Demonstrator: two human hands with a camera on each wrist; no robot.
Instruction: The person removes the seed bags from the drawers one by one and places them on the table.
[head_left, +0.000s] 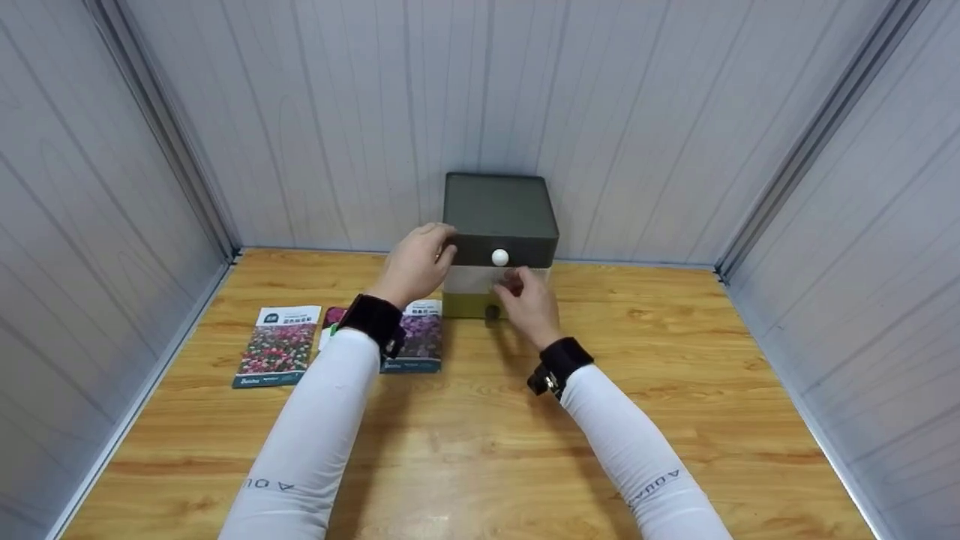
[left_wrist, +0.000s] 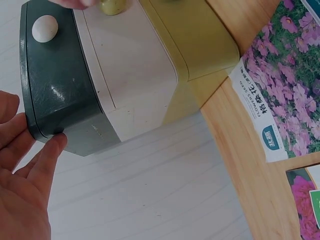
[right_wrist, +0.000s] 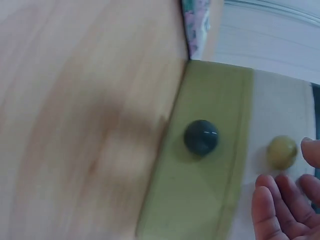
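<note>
A small three-tier drawer box (head_left: 499, 206) stands against the back wall, its tiers dark green, white and olive from top to bottom. My left hand (head_left: 420, 259) holds the upper left corner of the dark tier, thumb against its side and fingers at the top edge (left_wrist: 30, 165). My right hand (head_left: 531, 304) is at the white middle drawer (left_wrist: 130, 55). Its thumb and fingers are spread beside the round olive knob (right_wrist: 282, 152), apart from it in the right wrist view. A white knob (head_left: 500, 257) sits above, and a dark knob (right_wrist: 201, 137) on the olive drawer below.
Left of the box, flower seed packets lie on the wooden table (head_left: 465, 465): one with pink and white flowers (head_left: 277, 349), one with purple flowers (head_left: 420, 337), and another (left_wrist: 305, 205) partly hidden by my left wrist. Pale panel walls (head_left: 337, 112) enclose the table.
</note>
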